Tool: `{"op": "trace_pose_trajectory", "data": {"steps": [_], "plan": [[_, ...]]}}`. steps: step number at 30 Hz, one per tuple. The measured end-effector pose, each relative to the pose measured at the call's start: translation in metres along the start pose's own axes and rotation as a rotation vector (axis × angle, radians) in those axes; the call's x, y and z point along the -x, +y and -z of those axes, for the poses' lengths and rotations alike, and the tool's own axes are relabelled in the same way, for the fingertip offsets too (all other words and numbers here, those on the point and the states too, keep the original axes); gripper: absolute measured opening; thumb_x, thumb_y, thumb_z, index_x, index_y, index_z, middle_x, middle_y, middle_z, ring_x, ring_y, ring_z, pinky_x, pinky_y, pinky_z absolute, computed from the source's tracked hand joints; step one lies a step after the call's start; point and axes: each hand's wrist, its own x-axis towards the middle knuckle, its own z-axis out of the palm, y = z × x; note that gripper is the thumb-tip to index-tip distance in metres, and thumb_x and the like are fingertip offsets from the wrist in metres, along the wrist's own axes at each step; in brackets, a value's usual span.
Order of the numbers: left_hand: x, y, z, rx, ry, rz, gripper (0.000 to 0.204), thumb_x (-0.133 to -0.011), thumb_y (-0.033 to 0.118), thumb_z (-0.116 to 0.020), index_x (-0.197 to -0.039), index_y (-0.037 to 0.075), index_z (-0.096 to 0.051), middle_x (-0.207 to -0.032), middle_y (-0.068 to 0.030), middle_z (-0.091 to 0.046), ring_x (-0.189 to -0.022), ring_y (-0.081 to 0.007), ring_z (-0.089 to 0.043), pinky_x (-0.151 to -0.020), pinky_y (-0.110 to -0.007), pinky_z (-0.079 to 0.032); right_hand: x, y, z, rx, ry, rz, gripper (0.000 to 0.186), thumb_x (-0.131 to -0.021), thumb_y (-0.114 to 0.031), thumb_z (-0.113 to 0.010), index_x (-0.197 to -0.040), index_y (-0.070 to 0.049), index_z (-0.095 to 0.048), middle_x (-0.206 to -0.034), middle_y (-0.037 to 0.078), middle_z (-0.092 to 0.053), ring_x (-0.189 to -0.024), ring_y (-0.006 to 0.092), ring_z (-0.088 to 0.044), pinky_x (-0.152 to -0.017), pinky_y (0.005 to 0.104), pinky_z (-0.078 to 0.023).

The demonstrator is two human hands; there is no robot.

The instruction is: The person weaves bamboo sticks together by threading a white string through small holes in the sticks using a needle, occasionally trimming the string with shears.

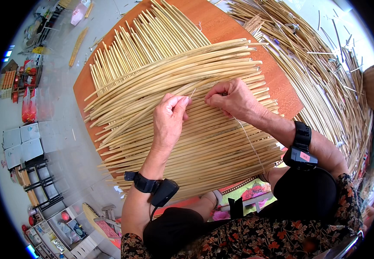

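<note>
Over the layer of pale reed stalks (195,142), both of my hands are raised close together, a small gap between them. My left hand (168,121) pinches a thin, pale needle (193,93) between thumb and fingertips, its tip pointing up. My right hand (236,100) is closed, thumb against forefinger, at the end of a fine white thread (250,144). That thread trails from below the right hand across the stalks toward my knee. Loose stalks (169,77) lie bunched at a slant just beyond my hands. Whether the thread passes through the needle is too fine to tell.
An orange-brown tabletop (213,21) carries the stalks, with another row of cut stalks (143,41) at its far side. A large heap of reeds (320,77) covers the floor to the right. White boxes (23,140) and a drawer unit (61,231) stand at left.
</note>
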Motion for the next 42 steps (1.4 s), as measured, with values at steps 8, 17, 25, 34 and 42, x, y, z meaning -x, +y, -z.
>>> {"op": "trace_pose_trajectory", "data": {"steps": [8,17,25,34,42], "plan": [[-0.0002,0.0008,0.0001,0.009,-0.005,-0.002,0.026,-0.1,0.02,-0.06,-0.093,-0.002,-0.072,-0.082,-0.0003,-0.058,-0.059,-0.0051,-0.054,-0.053,-0.021,-0.044,-0.0012,0.0015,-0.0001,-0.003,-0.01,0.007,0.018,-0.086,-0.017,-0.067,-0.09,-0.002,-0.076,-0.059,0.001,-0.06,-0.051,0.0069,-0.055,-0.048,0.0265,-0.047],[0.0001,0.0021,0.0002,0.005,-0.007,-0.001,0.025,-0.099,0.02,-0.061,-0.092,-0.002,-0.072,-0.082,-0.0004,-0.057,-0.059,-0.0052,-0.054,-0.053,-0.021,-0.044,-0.0021,0.0023,-0.0009,0.01,-0.004,0.0,0.018,-0.086,-0.017,-0.067,-0.089,-0.002,-0.076,-0.059,0.001,-0.06,-0.051,0.0071,-0.055,-0.048,0.0272,-0.047],[0.0,-0.0005,0.0,0.026,-0.008,0.002,0.018,-0.096,0.016,-0.066,-0.096,-0.001,-0.073,-0.084,0.0009,-0.058,-0.061,-0.0048,-0.055,-0.054,-0.02,-0.045,-0.003,0.0038,-0.0017,0.081,0.026,0.05,0.019,-0.083,-0.018,-0.066,-0.087,-0.002,-0.076,-0.058,0.004,-0.06,-0.057,0.0076,-0.057,-0.054,0.0297,-0.048],[-0.0005,-0.0045,-0.0016,0.089,0.002,0.054,0.015,-0.091,0.012,-0.073,-0.1,0.0,-0.073,-0.084,0.0037,-0.057,-0.062,-0.0035,-0.055,-0.055,-0.019,-0.046,-0.0019,0.004,-0.0024,0.05,0.005,0.032,0.018,-0.091,-0.017,-0.07,-0.096,0.001,-0.072,-0.062,0.001,-0.06,-0.05,0.0059,-0.054,-0.045,0.0234,-0.043],[-0.0006,-0.0048,-0.0008,0.071,-0.001,0.027,0.015,-0.091,0.011,-0.073,-0.1,0.0,-0.074,-0.085,0.0024,-0.059,-0.063,-0.0039,-0.056,-0.056,-0.019,-0.047,-0.0006,0.0019,-0.0028,0.039,-0.012,0.013,0.017,-0.092,-0.016,-0.069,-0.097,0.0,-0.073,-0.063,0.0,-0.061,-0.05,0.0057,-0.054,-0.045,0.023,-0.043]]}}
